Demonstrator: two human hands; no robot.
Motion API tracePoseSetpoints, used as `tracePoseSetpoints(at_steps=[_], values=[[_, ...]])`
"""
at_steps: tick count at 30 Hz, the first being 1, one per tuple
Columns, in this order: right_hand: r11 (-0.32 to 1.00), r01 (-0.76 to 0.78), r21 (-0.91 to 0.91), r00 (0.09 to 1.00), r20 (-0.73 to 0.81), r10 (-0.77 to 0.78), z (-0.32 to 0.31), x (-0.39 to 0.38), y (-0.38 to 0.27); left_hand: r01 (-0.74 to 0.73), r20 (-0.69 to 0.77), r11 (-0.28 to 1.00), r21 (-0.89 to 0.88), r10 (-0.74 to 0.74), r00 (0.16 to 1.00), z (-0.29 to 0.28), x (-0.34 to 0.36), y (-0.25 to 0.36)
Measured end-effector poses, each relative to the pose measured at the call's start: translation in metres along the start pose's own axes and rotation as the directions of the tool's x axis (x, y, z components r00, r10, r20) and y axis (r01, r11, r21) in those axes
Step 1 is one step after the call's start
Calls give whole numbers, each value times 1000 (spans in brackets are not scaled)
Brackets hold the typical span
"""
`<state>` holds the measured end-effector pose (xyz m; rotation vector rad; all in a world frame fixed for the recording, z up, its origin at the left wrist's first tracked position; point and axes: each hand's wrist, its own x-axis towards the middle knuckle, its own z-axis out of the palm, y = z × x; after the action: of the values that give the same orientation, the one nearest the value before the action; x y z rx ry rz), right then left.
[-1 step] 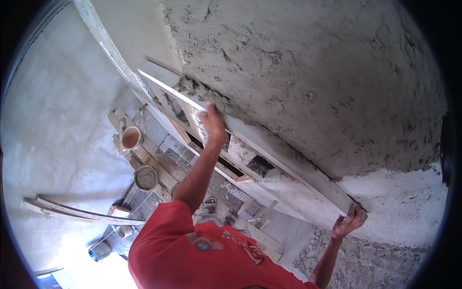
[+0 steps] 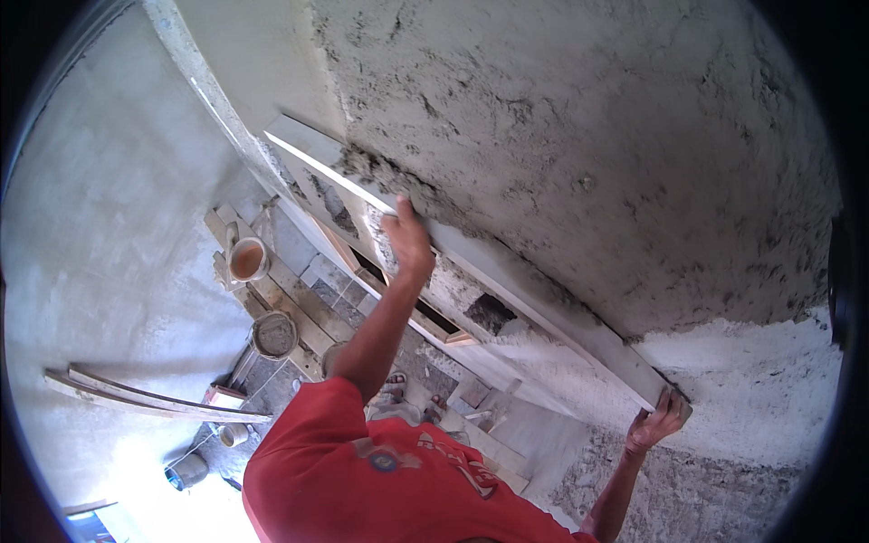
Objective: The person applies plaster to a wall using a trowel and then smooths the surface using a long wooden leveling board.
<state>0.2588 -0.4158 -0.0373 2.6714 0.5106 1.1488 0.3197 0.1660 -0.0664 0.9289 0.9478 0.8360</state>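
Observation:
A long, pale straightedge [image 2: 543,300] lies slantwise against the wall, running from upper left to lower right. Wet grey mortar [image 2: 385,172] is heaped along its upper edge towards the left end. My left hand [image 2: 410,240] grips the bar's lower edge left of its middle, thumb up; its other fingers are partly hidden. At the right end, my right hand [image 2: 659,418] has its fingers wrapped round the bar. Above the bar, rough wet plaster [image 2: 588,163] covers the wall; below the right end, the wall is whitish and bare of this coat.
Below left, planks [image 2: 303,297] carry a pail [image 2: 267,262] of reddish-brown liquid and a bucket [image 2: 295,337] of grey mix. Long strips [image 2: 154,404] lean at the left wall, near a small pail [image 2: 233,435] and a larger bucket [image 2: 188,473]. The wall has a dark hole [image 2: 489,312].
My left hand and the bar's left end have shifted slightly to the right. My right hand and the bar's right end look almost unmoved.

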Motion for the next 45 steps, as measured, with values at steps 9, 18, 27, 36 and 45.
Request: tracePoseSetpoints(at_steps=[9,18,27,36,45], values=[[998,-49,27,992,-118,52,-7,18,-10,-127,-19,988,-90,125,992,9,4,8],[995,-13,102,955,-292,42,-40,97,-76,-272,91,940,-203,295,951,20,36,150],[993,-4,117,974,-226,31,-47,92,-66,-268,-11,919,-289,277,961,28,21,155],[996,-85,9,974,-208,85,-69,82,-4,-221,105,932,-288,260,960,41,-46,154],[1000,-10,-1,973,-230,10,-88,76,59,-256,54,934,-250,277,959,58,-125,169]])
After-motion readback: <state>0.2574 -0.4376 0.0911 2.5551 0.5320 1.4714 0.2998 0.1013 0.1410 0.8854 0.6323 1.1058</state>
